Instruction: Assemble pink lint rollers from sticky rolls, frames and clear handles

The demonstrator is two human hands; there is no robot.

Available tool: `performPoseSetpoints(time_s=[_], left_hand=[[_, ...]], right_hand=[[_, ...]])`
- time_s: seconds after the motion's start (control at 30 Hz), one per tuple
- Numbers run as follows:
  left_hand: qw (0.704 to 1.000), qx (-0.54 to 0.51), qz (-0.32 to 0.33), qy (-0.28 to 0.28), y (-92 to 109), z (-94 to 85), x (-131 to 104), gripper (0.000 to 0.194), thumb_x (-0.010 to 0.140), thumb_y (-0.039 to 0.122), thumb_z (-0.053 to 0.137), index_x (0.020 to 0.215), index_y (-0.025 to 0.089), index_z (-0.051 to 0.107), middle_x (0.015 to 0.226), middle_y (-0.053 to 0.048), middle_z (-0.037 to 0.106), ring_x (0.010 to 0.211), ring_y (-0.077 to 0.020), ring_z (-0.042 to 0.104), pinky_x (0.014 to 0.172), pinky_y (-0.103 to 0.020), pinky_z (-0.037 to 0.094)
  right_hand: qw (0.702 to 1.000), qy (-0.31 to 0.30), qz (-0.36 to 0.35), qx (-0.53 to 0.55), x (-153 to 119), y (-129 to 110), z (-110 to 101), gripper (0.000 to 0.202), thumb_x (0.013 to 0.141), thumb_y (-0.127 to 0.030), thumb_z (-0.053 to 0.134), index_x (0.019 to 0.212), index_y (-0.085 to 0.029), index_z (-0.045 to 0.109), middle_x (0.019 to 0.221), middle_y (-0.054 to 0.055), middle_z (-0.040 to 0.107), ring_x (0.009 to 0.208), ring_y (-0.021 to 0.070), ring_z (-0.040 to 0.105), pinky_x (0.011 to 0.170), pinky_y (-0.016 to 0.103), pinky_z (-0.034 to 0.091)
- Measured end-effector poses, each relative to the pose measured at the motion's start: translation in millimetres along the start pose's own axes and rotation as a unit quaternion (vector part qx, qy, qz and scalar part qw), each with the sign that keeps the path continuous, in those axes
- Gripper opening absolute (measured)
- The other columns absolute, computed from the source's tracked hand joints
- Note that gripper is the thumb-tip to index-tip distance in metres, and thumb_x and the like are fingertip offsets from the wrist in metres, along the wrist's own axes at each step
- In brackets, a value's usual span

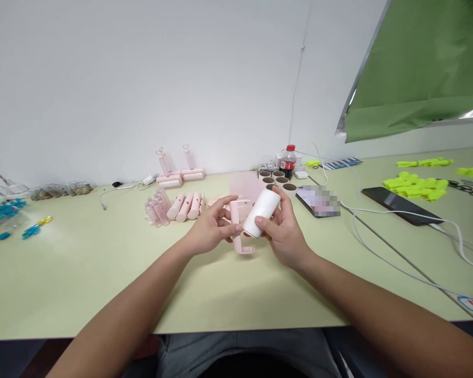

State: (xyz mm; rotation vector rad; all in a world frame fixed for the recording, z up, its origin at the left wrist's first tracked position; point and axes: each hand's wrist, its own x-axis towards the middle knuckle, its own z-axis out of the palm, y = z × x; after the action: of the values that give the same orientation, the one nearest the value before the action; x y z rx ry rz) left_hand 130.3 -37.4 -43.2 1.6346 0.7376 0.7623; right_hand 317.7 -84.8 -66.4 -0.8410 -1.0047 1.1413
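A pale green table (102, 283) stands against a plain white wall (142, 79), with a dark seam (400, 253) crossing its right side and a green cloth (421, 73) hanging above that end. Over the table's middle, the left hand (208, 231) grips a pink holder (237, 231) between thumb and fingers, while the right hand's (286, 233) fingers wrap a tilted white roll (265, 211), close beside the holder; whether the two touch, I cannot tell. Pink cylinders (185, 206) lie behind the left hand. Beyond the right stand brown-cored rolls (289, 187) and a red-capped bottle (287, 164). Blue pieces (3, 210) lie far left; a black phone (390, 200) and yellow pieces (413, 185) lie right.
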Motion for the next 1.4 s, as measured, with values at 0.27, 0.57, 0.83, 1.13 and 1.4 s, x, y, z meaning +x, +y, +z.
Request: performPoseSetpoints(time_s=[0.27, 0.57, 0.83, 1.13, 1.4], left_hand=[[0.998, -0.062, 0.000, 0.000, -6, -2.5, -3, 0.077, 0.076, 0.034, 0.077, 0.142, 0.026, 0.038, 0.099, -0.005, 0.063, 0.077, -0.0161, 0.065, 0.060, -0.027, 0.058], [0.997, -0.074, 0.006, 0.009, -9, -3.9, -4, 0.079, 0.074, 0.036, 0.079, 0.142, 0.025, 0.039, 0.097, -0.005, 0.063, 0.076, -0.0151, 0.064, 0.058, -0.025, 0.056], [0.985, 0.075, 0.140, 0.060, -23, -4.8, -5, 0.069, 0.079, 0.037, 0.074, 0.140, 0.023, 0.045, 0.113, -0.010, 0.066, 0.089, -0.0178, 0.066, 0.076, -0.031, 0.055], [0.947, 0.211, 0.224, 0.097, -31, 3.7, -7, 0.058, 0.085, 0.038, 0.068, 0.139, 0.026, 0.048, 0.137, -0.011, 0.056, 0.106, -0.0215, 0.063, 0.081, -0.031, 0.057], [0.952, 0.140, 0.258, 0.088, -32, 13.3, -12, 0.056, 0.090, 0.036, 0.061, 0.140, 0.023, 0.041, 0.141, -0.015, 0.050, 0.116, -0.0239, 0.060, 0.098, -0.039, 0.049]], right_hand=[[0.996, -0.060, 0.050, -0.034, -1, 4, -3, 0.084, 0.072, -0.035, 0.074, 0.141, -0.035, 0.027, 0.113, 0.006, 0.063, 0.095, 0.0247, 0.062, 0.069, 0.037, 0.055], [0.990, -0.127, 0.037, -0.044, 0, 9, -8, 0.075, 0.075, -0.035, 0.077, 0.135, -0.034, 0.033, 0.122, 0.008, 0.063, 0.101, 0.0247, 0.064, 0.075, 0.038, 0.055], [0.971, -0.227, 0.061, -0.041, -1, 11, -10, 0.054, 0.085, -0.048, 0.066, 0.133, -0.030, 0.047, 0.135, 0.010, 0.057, 0.114, 0.0253, 0.059, 0.091, 0.044, 0.050], [0.982, -0.170, 0.085, 0.016, -3, 9, 0, 0.067, 0.086, -0.074, 0.037, 0.127, -0.024, 0.056, 0.131, 0.010, 0.060, 0.119, 0.0288, 0.056, 0.094, 0.046, 0.049], [0.969, -0.216, 0.113, 0.039, -3, 8, -4, 0.047, 0.084, -0.059, 0.053, 0.113, -0.024, 0.063, 0.107, 0.008, 0.067, 0.095, 0.0264, 0.062, 0.082, 0.042, 0.050]])
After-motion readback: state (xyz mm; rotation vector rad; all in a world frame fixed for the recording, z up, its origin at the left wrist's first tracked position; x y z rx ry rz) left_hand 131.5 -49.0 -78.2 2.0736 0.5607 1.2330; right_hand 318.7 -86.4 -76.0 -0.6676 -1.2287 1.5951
